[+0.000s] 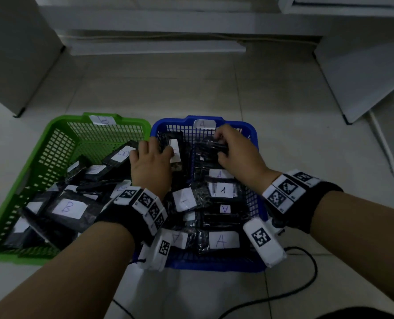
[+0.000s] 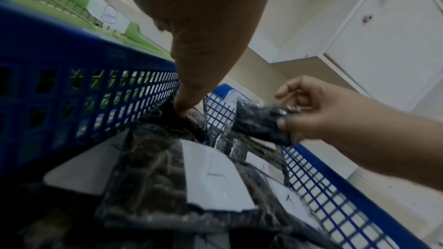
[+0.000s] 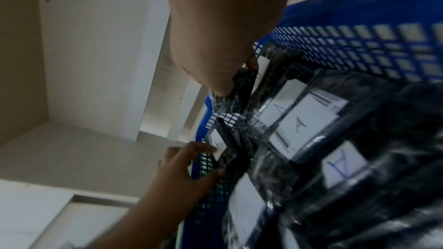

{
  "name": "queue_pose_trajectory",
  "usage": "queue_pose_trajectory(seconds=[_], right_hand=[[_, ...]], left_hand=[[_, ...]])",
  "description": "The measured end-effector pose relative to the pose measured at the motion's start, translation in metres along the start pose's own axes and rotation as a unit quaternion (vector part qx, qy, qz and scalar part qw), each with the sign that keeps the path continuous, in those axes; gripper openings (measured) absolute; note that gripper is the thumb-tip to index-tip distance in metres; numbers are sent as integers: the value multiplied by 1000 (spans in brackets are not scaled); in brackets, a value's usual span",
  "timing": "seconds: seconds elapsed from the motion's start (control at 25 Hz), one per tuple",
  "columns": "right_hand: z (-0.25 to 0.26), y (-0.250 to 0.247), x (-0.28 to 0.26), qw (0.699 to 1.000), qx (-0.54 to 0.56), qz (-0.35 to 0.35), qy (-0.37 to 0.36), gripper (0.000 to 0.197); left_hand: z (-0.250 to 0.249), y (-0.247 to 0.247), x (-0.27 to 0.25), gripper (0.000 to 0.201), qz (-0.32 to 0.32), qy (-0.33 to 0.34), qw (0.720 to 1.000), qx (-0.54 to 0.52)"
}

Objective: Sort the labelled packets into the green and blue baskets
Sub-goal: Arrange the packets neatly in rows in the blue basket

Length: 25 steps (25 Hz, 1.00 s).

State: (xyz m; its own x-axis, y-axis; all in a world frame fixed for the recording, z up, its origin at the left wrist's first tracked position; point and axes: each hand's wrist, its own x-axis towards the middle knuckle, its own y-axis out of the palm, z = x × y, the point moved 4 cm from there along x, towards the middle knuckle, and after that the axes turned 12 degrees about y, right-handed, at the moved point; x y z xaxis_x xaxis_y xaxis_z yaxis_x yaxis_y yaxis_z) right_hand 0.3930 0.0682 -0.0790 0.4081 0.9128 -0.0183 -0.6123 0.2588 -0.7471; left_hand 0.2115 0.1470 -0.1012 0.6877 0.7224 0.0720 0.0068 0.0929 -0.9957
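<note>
Both baskets nearly full — green basket (image 1: 30, 171) at 9 o'clock, blue basket (image 1: 253, 134) at 3
Right hand (image 1: 237, 150) pinches a dark packet (image 1: 211, 146) at the blue basket's 12 o'clock; left hand (image 1: 151, 165), fingers curled, grips a labelled packet (image 1: 175, 150) — read each label before releasing

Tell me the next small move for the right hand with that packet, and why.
Probably turn the packet over to read its label. The right hand pinches it above the far end of the blue basket, tagged A, and no letter shows on it in any view. The left hand holds another packet nearby, so only the right one is free to turn.
</note>
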Motion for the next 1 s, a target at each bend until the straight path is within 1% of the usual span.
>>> queue_pose_trajectory(seconds=[0.04,0.12,0.16,0.2,0.28,0.4,0.44,0.52,0.6,0.64,0.72,0.84,0.92,1.0], right_hand=[[-4,4,-6,998,-53,10,-13,35],[-12,17,-17,984,-171,42,-38,35],[-18,22,-22,975,-211,60,-40,32],[-22,25,-25,970,-229,71,-37,29],[-27,27,-27,972,-218,74,-35,23],[-27,26,-22,976,-204,77,-20,26],[-26,25,-20,976,-203,84,-6,28],[-25,21,-18,975,-198,101,25,40],[-23,18,-16,977,-180,103,44,52],[-20,17,-15,981,-162,95,46,55],[-13,19,-13,989,-118,78,43,54],[-3,25,-9,992,-73,89,43,52],[2,32,-6,993,-56,94,51,43],[4,37,1,993,-23,77,89,34]], left_hand=[[1,1,1,39,8,9,1000,1],[1,3,3,48,48,33,998,2],[1,3,5,53,66,44,997,4],[1,2,6,55,78,53,995,7],[-1,2,9,52,89,69,994,12],[-2,2,13,50,107,81,991,11],[-2,1,15,52,113,80,990,10],[-1,0,16,54,110,79,991,6],[0,-4,15,52,77,80,994,-4],[1,-6,13,51,58,78,995,-5],[4,-10,7,50,33,64,997,0],[13,-12,-1,45,34,47,998,29],[16,-12,-2,41,45,59,996,39],[15,-9,-2,52,67,87,994,21]])
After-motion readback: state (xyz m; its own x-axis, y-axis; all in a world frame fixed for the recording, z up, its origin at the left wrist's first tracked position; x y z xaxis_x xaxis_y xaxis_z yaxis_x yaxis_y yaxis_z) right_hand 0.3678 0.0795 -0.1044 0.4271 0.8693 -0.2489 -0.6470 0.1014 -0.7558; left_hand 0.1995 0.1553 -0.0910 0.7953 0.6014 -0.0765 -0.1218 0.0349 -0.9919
